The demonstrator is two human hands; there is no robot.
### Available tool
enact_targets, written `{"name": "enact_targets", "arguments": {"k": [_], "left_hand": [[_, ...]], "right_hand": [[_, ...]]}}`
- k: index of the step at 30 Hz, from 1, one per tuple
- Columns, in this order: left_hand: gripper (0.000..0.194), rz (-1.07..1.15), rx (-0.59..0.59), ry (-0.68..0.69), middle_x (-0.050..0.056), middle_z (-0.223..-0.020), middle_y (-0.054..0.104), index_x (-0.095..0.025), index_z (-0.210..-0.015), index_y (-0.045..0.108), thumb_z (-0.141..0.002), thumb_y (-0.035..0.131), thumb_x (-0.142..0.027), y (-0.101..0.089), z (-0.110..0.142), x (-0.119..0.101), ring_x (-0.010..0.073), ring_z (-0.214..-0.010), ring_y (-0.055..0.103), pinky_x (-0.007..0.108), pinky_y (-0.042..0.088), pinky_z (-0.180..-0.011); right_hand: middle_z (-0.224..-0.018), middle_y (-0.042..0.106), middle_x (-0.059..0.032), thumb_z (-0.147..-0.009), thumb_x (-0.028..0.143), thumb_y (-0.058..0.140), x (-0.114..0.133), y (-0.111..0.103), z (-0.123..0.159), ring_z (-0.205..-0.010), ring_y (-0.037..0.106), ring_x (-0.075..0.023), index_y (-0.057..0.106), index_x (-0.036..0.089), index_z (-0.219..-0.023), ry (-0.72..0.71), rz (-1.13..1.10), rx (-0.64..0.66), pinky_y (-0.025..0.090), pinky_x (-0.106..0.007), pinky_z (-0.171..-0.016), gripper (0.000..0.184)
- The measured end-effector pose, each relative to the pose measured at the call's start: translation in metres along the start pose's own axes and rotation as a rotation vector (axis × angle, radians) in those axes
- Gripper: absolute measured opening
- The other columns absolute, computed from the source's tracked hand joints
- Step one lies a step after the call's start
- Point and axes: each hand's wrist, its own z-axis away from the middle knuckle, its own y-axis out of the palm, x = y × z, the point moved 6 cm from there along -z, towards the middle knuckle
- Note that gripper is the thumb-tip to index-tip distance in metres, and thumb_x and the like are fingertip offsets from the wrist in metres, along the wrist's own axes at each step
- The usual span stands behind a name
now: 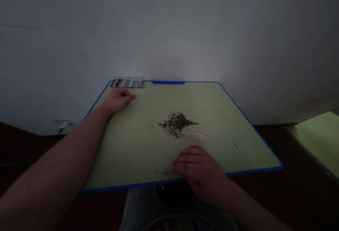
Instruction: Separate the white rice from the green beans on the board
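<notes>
My left hand (119,100) rests at the far left of the board, fingers curled in loosely and thumb pointing right. Nothing shows in it. Just beyond it lies a phone (127,83), partly blurred out. Close to the front edge, my right hand (200,167) has its fingers bent together over a small, pale, see-through thing (168,169), perhaps crumpled plastic. Mid-board is a heap of green beans (178,120), with stray beans around it. Touching its right side is a low pile of white grains (195,133) that look like rice.
The pale board table (140,146) has a blue rim and stands against a wall (169,29). A thin dark sliver (235,146) lies at the right. Below the front edge, a dark round object (173,194) sits by my legs. A plug (63,125) is in the wall.
</notes>
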Motion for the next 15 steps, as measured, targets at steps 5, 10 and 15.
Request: {"name": "enact_targets", "arguments": {"k": [5,10,15], "left_hand": [[0.033,-0.007,0.003,-0.019,-0.003,-0.050,0.043,-0.021,-0.056,0.051,-0.069,0.065,-0.048,-0.001,0.003,-0.004,0.0116,-0.050,0.038,0.026,0.029,-0.049],[0.034,-0.011,0.002,-0.003,-0.003,-0.049,0.043,-0.021,-0.055,0.049,-0.069,0.066,-0.048,-0.001,0.004,-0.005,0.0118,-0.050,0.037,0.027,0.029,-0.049],[0.033,-0.004,0.006,-0.023,-0.002,-0.051,0.044,-0.021,-0.056,0.050,-0.069,0.065,-0.047,-0.002,0.004,-0.006,0.0123,-0.051,0.039,0.028,0.030,-0.050]], "right_hand": [[-0.101,0.078,-0.0024,-0.089,0.004,0.047,0.010,0.009,-0.016,-0.092,0.067,-0.0162,0.067,0.020,-0.103,-0.064,0.027,-0.046,0.047,-0.034,-0.087,0.029],[-0.103,0.077,-0.0007,-0.093,0.012,0.054,0.020,0.040,-0.029,-0.101,0.066,-0.0158,0.067,0.019,-0.104,-0.212,0.079,0.223,0.045,-0.032,-0.092,0.019],[-0.097,0.077,-0.0017,-0.096,0.014,0.049,0.016,0.031,-0.011,-0.095,0.067,-0.0161,0.067,0.020,-0.101,-0.176,0.068,0.229,0.048,-0.033,-0.091,0.019]]}}
